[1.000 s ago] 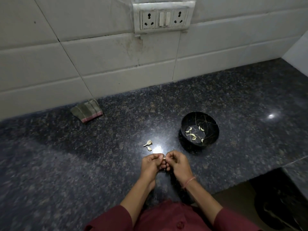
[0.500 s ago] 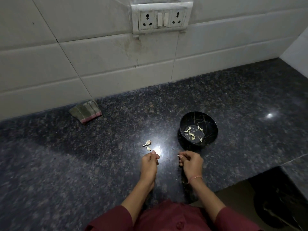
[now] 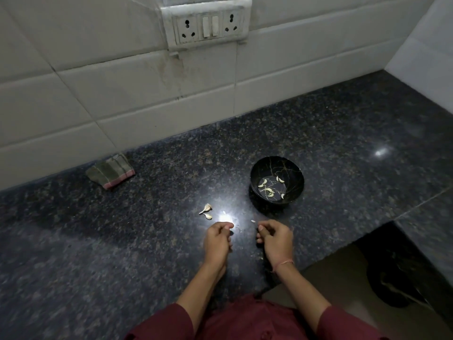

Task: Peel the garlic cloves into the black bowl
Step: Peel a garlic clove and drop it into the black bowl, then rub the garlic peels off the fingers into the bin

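Folded cloth [image 3: 110,171] at the bench [image 3: 122,241] back edge, left; garlic cloves [image 3: 206,211] lie mid-bench. Left hand [image 3: 218,241] and right hand [image 3: 275,239] sit near the front edge, apart, fingers curled in; cannot tell if either pinches anything. Black bowl [image 3: 277,168] stands just beyond the right hand, peeled cloves [image 3: 268,191] inside.

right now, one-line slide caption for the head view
Left hand and right hand, fingers curled, at a granite counter near a black bowl of peeled garlic cloves.
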